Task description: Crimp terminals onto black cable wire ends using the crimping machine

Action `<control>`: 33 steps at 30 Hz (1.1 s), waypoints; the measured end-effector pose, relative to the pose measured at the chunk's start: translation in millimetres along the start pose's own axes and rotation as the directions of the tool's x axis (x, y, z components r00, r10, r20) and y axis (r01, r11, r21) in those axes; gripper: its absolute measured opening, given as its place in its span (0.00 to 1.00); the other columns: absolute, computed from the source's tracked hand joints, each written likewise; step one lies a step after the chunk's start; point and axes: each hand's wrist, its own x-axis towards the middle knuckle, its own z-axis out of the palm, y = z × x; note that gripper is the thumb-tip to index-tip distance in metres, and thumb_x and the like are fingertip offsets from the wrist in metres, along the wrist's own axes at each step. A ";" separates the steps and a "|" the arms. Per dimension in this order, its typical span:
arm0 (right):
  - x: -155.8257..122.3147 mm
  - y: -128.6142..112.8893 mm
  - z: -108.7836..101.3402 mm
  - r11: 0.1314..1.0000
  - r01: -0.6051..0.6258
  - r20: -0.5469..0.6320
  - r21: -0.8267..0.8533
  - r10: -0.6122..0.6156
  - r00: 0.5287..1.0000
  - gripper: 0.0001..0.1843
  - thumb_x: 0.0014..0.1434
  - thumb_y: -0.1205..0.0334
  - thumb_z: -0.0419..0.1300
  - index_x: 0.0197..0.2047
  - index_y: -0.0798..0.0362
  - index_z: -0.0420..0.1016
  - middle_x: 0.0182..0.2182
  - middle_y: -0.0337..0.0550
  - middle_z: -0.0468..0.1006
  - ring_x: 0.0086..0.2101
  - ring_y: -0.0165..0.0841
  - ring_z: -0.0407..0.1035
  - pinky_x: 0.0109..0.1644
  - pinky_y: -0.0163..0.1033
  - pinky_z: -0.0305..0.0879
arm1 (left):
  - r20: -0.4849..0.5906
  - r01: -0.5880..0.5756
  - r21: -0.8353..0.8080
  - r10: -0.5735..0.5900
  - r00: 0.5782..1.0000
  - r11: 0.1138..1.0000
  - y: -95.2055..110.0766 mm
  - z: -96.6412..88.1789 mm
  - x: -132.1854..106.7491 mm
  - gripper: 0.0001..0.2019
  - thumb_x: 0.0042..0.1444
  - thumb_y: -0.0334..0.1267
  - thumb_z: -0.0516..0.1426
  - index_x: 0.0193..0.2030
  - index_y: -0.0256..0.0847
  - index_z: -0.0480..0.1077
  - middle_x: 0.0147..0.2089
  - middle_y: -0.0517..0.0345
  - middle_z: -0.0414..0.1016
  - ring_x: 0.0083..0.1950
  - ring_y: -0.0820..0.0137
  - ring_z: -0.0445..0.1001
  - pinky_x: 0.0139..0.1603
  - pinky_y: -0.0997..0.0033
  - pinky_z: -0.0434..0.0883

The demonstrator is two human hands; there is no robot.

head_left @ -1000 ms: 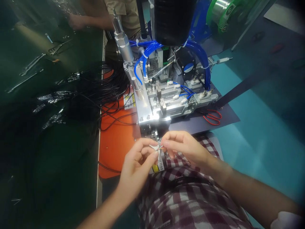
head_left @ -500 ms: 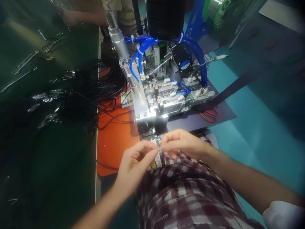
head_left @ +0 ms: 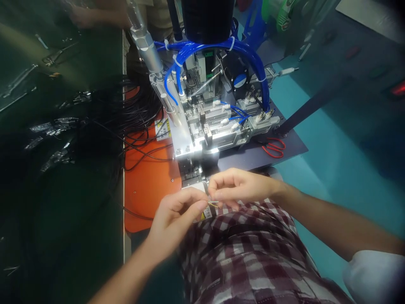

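My left hand (head_left: 172, 215) pinches several fine wires (head_left: 213, 203) between thumb and forefinger. Their light and yellowish ends stick out to the right. Close beside it, my right hand (head_left: 242, 185) has its thumb and curled fingers closed just above the wire ends. Whatever its fingertips hold is too small to make out. Both hands are over the lap, in front of a metal machine (head_left: 218, 139) with blue air hoses (head_left: 262, 71). Below the fingers a label with printed characters (head_left: 207, 212) shows in part.
Red-handled scissors (head_left: 274, 147) lie on the dark base plate to the right. Black cables (head_left: 142, 105) bunch over the orange plate (head_left: 148, 190) and the dark green table (head_left: 79, 219) on the left. Behind the table another person's arm (head_left: 98, 17) shows, blurred.
The wires, angled upward between both hands before, now point level to the right, with their ends showing below my right fingers. The view has shifted slightly, so the machine sits further left.
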 end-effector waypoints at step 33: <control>9.2 13.0 8.4 0.948 0.034 -0.112 0.317 0.002 0.994 0.13 0.56 0.56 0.63 0.30 0.58 0.70 0.18 0.29 0.66 0.17 0.20 0.54 0.21 0.29 0.49 | 0.020 0.069 -0.156 -0.067 0.998 0.985 -4.6 -3.0 1.8 0.08 0.59 0.40 0.58 0.35 0.38 0.73 0.23 0.65 0.65 0.24 0.80 0.61 0.25 0.80 0.58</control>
